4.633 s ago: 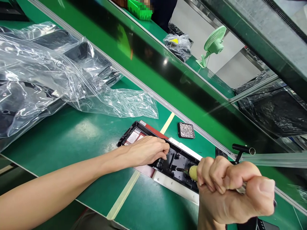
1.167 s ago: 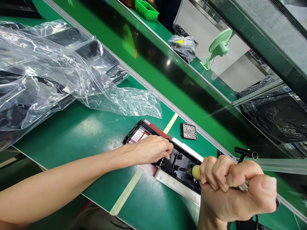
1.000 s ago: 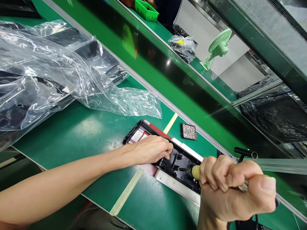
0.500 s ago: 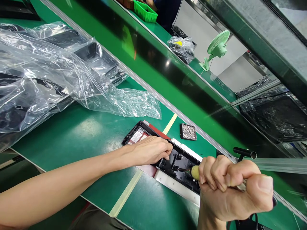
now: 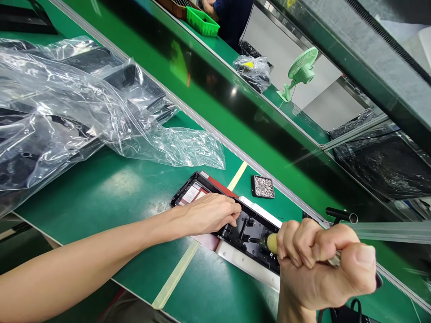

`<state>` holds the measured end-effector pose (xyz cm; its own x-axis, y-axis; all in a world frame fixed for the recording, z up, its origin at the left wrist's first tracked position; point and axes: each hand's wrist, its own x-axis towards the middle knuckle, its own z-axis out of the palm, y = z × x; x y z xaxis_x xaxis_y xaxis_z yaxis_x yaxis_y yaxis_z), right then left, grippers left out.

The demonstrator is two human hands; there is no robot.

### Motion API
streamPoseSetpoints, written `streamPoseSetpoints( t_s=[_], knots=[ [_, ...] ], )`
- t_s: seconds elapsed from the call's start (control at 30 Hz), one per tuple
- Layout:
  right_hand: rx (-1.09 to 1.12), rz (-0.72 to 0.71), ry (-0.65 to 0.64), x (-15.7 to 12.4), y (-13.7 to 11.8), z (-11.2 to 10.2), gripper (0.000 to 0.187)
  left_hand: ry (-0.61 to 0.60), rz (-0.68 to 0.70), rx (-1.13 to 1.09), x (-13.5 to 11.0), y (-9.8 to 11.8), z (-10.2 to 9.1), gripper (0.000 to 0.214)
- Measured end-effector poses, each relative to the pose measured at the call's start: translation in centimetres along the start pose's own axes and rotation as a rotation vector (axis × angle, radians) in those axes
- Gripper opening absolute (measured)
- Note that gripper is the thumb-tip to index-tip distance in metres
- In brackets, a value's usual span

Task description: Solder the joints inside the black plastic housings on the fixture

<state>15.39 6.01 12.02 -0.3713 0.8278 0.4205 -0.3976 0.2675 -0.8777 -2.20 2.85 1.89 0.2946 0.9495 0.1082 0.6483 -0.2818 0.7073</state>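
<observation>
A long black plastic housing [image 5: 247, 229] lies on a white and red fixture [image 5: 247, 265] on the green bench. My left hand [image 5: 208, 214] rests on the housing's left part, fingers curled down and pressing it flat. My right hand [image 5: 323, 269] is a tight fist around a powered screwdriver [image 5: 272, 242], whose yellowish nose and bit point into the housing's inner side. The tool's body is hidden in the fist. A small black tray of silver screws [image 5: 263, 186] sits just beyond the housing.
Clear plastic bags [image 5: 84, 112] over black parts fill the left of the bench. A raised conveyor rail [image 5: 215, 130] runs diagonally behind. Across it are a bagged part [image 5: 252, 69], a green fan [image 5: 298, 72], a green bin [image 5: 198, 20] and another person's dark sleeve [image 5: 232, 18].
Both hands keep their places on the housing and screwdriver. Only the view has drifted slightly, showing more of the far bench.
</observation>
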Motion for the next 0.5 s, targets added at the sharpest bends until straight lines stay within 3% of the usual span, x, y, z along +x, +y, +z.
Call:
streamPoseSetpoints(
  t_s=[0.5],
  knots=[
    [0.009,0.017,0.036,0.05,0.29,0.46,0.04,-0.036,-0.015,0.003,0.21,0.23,-0.48,0.02]
  ],
)
